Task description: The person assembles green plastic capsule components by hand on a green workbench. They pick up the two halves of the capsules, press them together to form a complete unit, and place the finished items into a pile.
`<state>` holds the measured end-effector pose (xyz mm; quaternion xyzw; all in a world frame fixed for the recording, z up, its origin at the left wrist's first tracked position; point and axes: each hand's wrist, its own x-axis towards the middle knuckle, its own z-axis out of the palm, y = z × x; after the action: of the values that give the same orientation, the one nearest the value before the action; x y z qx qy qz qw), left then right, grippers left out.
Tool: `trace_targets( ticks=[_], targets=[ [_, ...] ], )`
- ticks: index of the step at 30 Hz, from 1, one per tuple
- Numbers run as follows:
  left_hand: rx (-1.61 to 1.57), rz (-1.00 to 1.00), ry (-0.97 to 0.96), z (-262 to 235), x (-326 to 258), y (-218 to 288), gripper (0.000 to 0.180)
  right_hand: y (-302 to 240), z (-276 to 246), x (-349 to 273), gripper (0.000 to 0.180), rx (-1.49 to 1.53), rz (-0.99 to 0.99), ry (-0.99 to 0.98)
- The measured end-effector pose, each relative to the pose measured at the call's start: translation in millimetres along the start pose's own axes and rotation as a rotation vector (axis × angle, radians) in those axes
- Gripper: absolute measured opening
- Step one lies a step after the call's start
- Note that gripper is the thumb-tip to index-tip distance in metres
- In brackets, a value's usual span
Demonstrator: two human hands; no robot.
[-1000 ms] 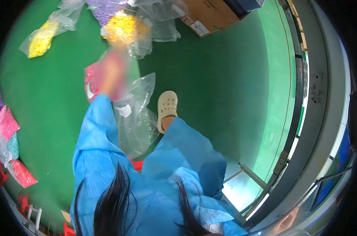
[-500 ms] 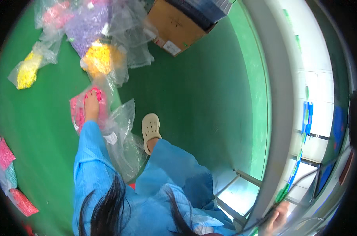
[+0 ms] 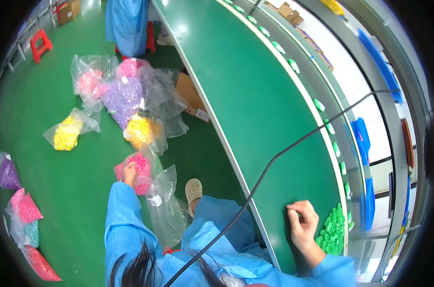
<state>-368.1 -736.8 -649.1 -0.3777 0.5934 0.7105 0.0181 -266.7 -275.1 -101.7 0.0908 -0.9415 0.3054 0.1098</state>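
Down at the left, my left hand (image 3: 130, 173) is closed on a clear plastic bag of pink pieces (image 3: 141, 165) by the floor. Loose clear plastic (image 3: 169, 205) with a white label trails from that bag toward my leg. My right hand (image 3: 304, 227) is over the green tabletop (image 3: 255, 105), its fingers curled toward the thumb, and nothing shows between them. Beside it, to the right, lies a heap of small green pieces (image 3: 332, 232). Whether the right hand touches the tabletop is hard to tell.
Bags of purple (image 3: 125, 98), yellow (image 3: 67, 134) and orange-yellow pieces (image 3: 139, 130) lie ahead on the floor; more bags (image 3: 28, 208) are at far left. A cardboard box (image 3: 190, 93) stands beneath the table. A dark cable (image 3: 274, 160) crosses the view. Another person (image 3: 127, 28) is ahead.
The view has swung, bringing the tabletop and green heap into sight. My right hand has come from the lower right edge to over the table. The left hand stays on the pink bag.
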Motion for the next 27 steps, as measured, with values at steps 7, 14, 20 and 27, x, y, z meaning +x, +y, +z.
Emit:
trace_targets(
  ticks=[7,14,20,27],
  targets=[
    [-0.54,0.104,0.127,16,-156,226,0.035,4,2,1,0.008,0.094,-0.074,0.019],
    [-0.51,0.587,-0.648,109,-328,446,0.031,2,-41,-36,0.012,0.243,0.009,0.014],
    [-0.409,-0.12,-1.055,145,-438,298,0.018,40,-158,-161,0.01,0.168,0.013,0.179],
    [-0.057,-0.178,-1.453,185,-637,211,0.026,178,-246,-304,0.012,0.053,0.341,0.632]
  ],
)
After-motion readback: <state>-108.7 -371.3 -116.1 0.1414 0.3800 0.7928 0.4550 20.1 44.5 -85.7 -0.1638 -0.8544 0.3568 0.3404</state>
